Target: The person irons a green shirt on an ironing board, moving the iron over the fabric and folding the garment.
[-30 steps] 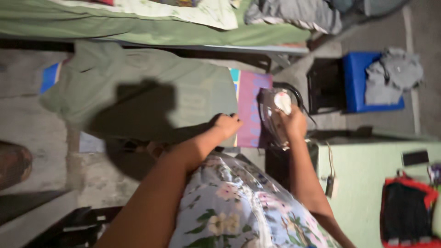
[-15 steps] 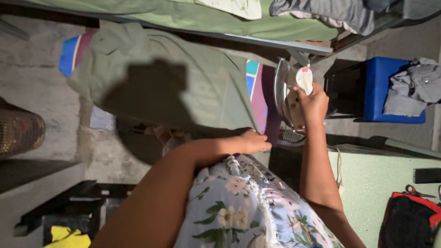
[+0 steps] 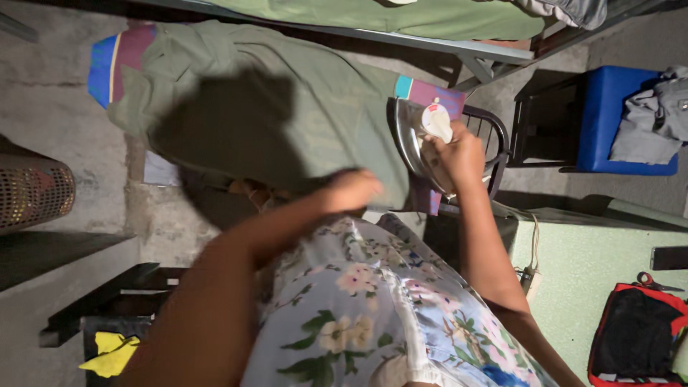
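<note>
**Iron lifted at the right end, garment spread flat**

Your right hand (image 3: 459,154) is wrapped around the handle of the one iron (image 3: 419,140), its soleplate tipped up on edge over the right end of the ironing surface, just in front of a dark wire stand (image 3: 487,143). The single olive-green garment (image 3: 287,115) lies spread across the patterned cloth (image 3: 107,68) on the low worktop; it looks mostly flat, so I judge the pressing to be under way, though how much of the fabric is already smooth cannot be told in this light. Your left hand (image 3: 351,190) hovers blurred over the garment's near edge, fingers loosely curled, holding nothing that shows.

Counted: one iron, one garment on the worktop, one blue stool (image 3: 609,118) with grey clothing (image 3: 648,115), one red-and-black bag (image 3: 634,337), one yellow rag (image 3: 107,352).
</note>
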